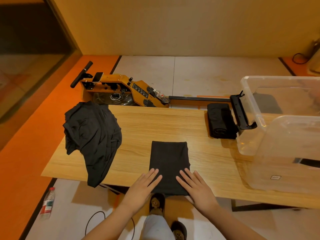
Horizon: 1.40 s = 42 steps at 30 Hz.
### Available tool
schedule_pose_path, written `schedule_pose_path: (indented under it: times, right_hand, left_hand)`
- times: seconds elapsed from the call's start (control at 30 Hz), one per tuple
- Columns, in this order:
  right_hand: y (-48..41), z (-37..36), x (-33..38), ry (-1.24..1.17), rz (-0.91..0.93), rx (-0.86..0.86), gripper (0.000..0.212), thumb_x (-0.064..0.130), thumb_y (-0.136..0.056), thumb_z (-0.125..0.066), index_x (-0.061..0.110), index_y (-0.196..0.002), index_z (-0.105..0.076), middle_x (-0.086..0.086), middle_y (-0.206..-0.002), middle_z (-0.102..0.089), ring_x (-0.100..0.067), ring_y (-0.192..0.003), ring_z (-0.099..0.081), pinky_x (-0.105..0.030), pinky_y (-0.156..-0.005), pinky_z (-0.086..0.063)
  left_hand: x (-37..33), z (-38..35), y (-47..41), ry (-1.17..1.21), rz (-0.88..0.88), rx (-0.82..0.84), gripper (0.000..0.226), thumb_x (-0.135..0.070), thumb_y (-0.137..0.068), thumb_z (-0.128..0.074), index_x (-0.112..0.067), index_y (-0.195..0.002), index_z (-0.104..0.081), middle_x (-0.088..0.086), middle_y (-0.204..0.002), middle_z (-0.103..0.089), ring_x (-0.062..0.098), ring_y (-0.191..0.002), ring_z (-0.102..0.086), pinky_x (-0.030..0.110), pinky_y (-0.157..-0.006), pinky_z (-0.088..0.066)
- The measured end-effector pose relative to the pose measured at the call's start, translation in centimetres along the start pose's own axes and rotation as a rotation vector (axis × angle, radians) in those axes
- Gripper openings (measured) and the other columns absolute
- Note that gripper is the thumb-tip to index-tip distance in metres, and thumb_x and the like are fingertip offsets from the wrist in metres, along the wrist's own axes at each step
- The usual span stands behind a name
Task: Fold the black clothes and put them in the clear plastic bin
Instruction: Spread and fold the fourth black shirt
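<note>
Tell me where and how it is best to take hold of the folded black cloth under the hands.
Probably at its two long side edges, one hand from each side, fingers under, thumbs on top. The folded cloth lies flat on the table as a narrow rectangle, and the left hand and right hand rest flat on its near corners, close to those edges.

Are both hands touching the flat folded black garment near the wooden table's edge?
Touching. The head view shows the left hand and the right hand lying flat, fingers straight, on the folded black garment.
</note>
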State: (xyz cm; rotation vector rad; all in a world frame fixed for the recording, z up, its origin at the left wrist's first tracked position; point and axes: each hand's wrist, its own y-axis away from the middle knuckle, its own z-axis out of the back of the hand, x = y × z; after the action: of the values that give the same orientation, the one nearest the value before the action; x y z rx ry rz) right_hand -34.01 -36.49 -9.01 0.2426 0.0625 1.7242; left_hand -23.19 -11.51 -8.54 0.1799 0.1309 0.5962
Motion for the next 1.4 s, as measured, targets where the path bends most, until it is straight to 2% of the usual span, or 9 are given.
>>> schedule_pose_path:
  times: [0.1, 0.23, 0.37, 0.5, 0.57, 0.73, 0.87, 1.27, 1.4]
  right_hand:
    - [0.3, 0.5, 0.0, -0.029, 0.008, -0.015, 0.084, 0.037, -0.058, -0.088, 0.027, -0.134, -0.055, 0.001, -0.136, -0.058, -0.019, -0.137, -0.038, -0.037, -0.116, -0.006]
    - [0.0, 2.5, -0.3, -0.167, -0.071, -0.105, 0.041, 0.04, -0.09, -0.061, 0.034, -0.13, -0.058, 0.012, -0.141, -0.051, -0.009, -0.136, -0.042, -0.022, -0.118, 0.011]
    - [-1.6, 5.3, -1.1, -0.333, -0.112, -0.041, 0.089, 0.07, -0.081, 0.006, 0.031, -0.131, -0.056, 0.009, -0.139, -0.054, -0.004, -0.131, -0.043, -0.028, -0.121, 0.002]
    - [-3.9, 6.6, -2.4, -0.478, -0.229, 0.004, 0.036, 0.046, -0.101, -0.035, 0.027, -0.119, -0.059, 0.004, -0.115, -0.067, 0.001, -0.116, -0.04, -0.033, -0.114, -0.027]
    - [-5.0, 6.9, -3.1, -0.587, -0.291, -0.023, 0.023, 0.04, -0.099, -0.045, 0.026, -0.109, -0.061, 0.002, -0.1, -0.069, -0.001, -0.101, -0.052, -0.04, -0.093, -0.047]
    - [-8.2, 8.4, -4.0, -0.764, -0.419, -0.136, 0.012, 0.036, -0.098, -0.05, 0.026, -0.101, -0.057, 0.004, -0.087, -0.066, -0.015, -0.079, -0.062, -0.039, -0.071, -0.053]
    - [-11.8, 8.5, -4.9, -0.76, -0.599, -0.188, 0.015, 0.037, -0.097, -0.052, 0.025, -0.104, -0.057, 0.001, -0.083, -0.068, -0.017, -0.075, -0.063, -0.04, -0.067, -0.054]
    - [-15.1, 5.6, -5.0, -0.52, -0.756, -0.226, 0.019, 0.031, -0.102, -0.041, 0.017, -0.099, -0.054, 0.001, -0.073, -0.063, -0.022, -0.067, -0.061, -0.033, -0.056, -0.043]
    - [-14.6, 7.1, -4.1, -0.489, -0.734, -0.484, 0.017, 0.024, -0.102, -0.044, 0.016, -0.103, -0.059, 0.003, -0.09, -0.06, -0.016, -0.085, -0.056, -0.034, -0.065, -0.046]
  left_hand:
    - [-0.3, 1.3, 0.3, 0.112, -0.006, 0.016, 0.099, -0.019, -0.065, -0.085, -0.025, -0.148, -0.033, -0.001, -0.152, -0.039, 0.015, -0.142, -0.03, 0.033, -0.113, -0.033]
    - [0.2, 3.2, 0.0, 0.313, -0.009, 0.008, 0.054, -0.018, -0.102, -0.043, -0.035, -0.151, -0.025, -0.018, -0.156, -0.004, -0.002, -0.143, 0.004, 0.021, -0.119, -0.003]
    - [1.4, 4.7, -1.2, 0.424, 0.023, 0.058, 0.041, -0.028, -0.103, -0.04, -0.036, -0.144, -0.041, -0.024, -0.15, -0.023, -0.005, -0.141, -0.02, 0.021, -0.117, -0.02]
    - [2.7, 6.6, -3.4, 0.79, 0.204, 0.086, 0.023, -0.028, -0.101, -0.047, -0.035, -0.119, -0.06, -0.015, -0.121, -0.064, -0.001, -0.108, -0.058, 0.026, -0.093, -0.048]
    - [3.5, 7.3, -4.8, 0.988, 0.265, 0.041, 0.021, -0.023, -0.1, -0.051, -0.026, -0.113, -0.067, -0.012, -0.107, -0.07, -0.001, -0.098, -0.063, 0.022, -0.083, -0.049]
    - [5.1, 9.2, -8.7, 1.291, 0.388, -0.064, 0.015, -0.016, -0.098, -0.054, -0.01, -0.102, -0.068, 0.002, -0.1, -0.073, 0.013, -0.097, -0.068, 0.017, -0.074, -0.05]
    - [5.9, 9.3, -11.8, 1.222, 0.516, -0.076, 0.029, -0.019, -0.099, -0.053, -0.016, -0.07, -0.054, -0.006, -0.065, -0.057, 0.01, -0.064, -0.055, 0.017, -0.055, -0.039]
    - [6.6, 5.7, -14.5, 0.965, 0.691, -0.095, 0.039, -0.038, -0.1, -0.046, -0.014, -0.069, -0.042, 0.001, -0.065, -0.047, 0.015, -0.061, -0.044, 0.032, -0.057, -0.031]
    - [5.7, 5.9, -13.2, 0.711, 0.768, -0.195, 0.026, -0.041, -0.101, -0.04, -0.017, -0.092, -0.04, 0.0, -0.068, -0.053, 0.019, -0.063, -0.055, 0.028, -0.049, -0.03]
